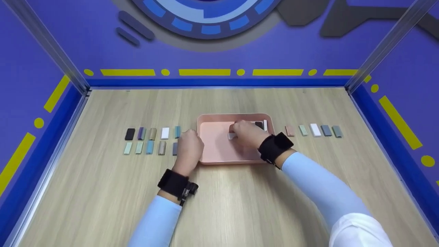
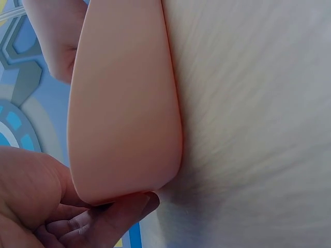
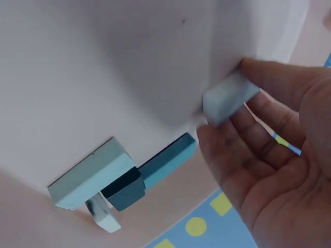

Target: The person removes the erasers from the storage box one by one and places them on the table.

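A pink tray [image 1: 216, 145] lies in the middle of the table. At its left end my left hand [image 1: 189, 147] holds the rim; the left wrist view has the thumb and fingers around the tray's corner [image 2: 124, 103]. Inside the tray, my right hand [image 1: 248, 133] pinches a small whitish block [image 3: 227, 98] between thumb and fingers, close over the tray floor. Near that hand, several other blocks lie in the tray: a pale green one [image 3: 93, 173], a dark one [image 3: 124, 191], a teal one [image 3: 170, 159] and a small white one [image 3: 105, 214].
Left of the tray, small blocks stand in two rows, among them a black one [image 1: 130, 134] and a blue one [image 1: 150, 147]; my left hand partly covers the end. To the right runs one row with a white block [image 1: 315, 130]. Blue panels [image 1: 219, 58] enclose the table.
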### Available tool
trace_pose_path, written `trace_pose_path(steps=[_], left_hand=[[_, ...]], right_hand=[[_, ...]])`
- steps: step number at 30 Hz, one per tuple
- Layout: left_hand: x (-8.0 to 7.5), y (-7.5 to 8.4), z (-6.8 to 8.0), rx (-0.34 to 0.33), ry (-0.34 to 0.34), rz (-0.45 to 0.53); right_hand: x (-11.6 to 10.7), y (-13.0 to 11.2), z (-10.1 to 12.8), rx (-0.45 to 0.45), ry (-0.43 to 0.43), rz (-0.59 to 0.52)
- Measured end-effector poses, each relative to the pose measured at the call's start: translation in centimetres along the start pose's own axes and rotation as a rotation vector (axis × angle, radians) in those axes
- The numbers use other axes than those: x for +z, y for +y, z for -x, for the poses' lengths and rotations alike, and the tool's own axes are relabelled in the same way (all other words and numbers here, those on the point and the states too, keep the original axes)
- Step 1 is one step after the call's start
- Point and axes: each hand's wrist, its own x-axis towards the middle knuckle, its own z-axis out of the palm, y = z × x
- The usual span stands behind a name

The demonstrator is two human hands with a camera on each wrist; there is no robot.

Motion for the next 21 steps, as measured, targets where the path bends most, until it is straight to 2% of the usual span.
trace_pose_path(steps=[4, 7, 12, 17, 21], left_hand=[[0.0, 0.0, 0.0, -0.010, 0.004, 0.012], [0.1, -0.1, 0.1, -0.005, 0.002, 0.025], [0.0, -0.1, 0.1, -0.009, -0.009, 0.052], [-0.1, -0.1, 0.0, -0.034, -0.030, 0.055], [-0.1, -0.2, -0.1, -0.040, -0.039, 0.043]], right_hand=[[-0.7, -0.1, 1.2, -0.038, 0.001, -0.070], [-1.6, 0.5, 2.4, -0.016, 0.045, -0.131], [-3.6, 3.3, 5.5, 0.163, 0.145, -0.266], [-4.8, 7.7, 10.1, 0.389, 0.252, -0.299], [-4.5, 11.8, 14.8, 0.504, 0.332, -0.293]])
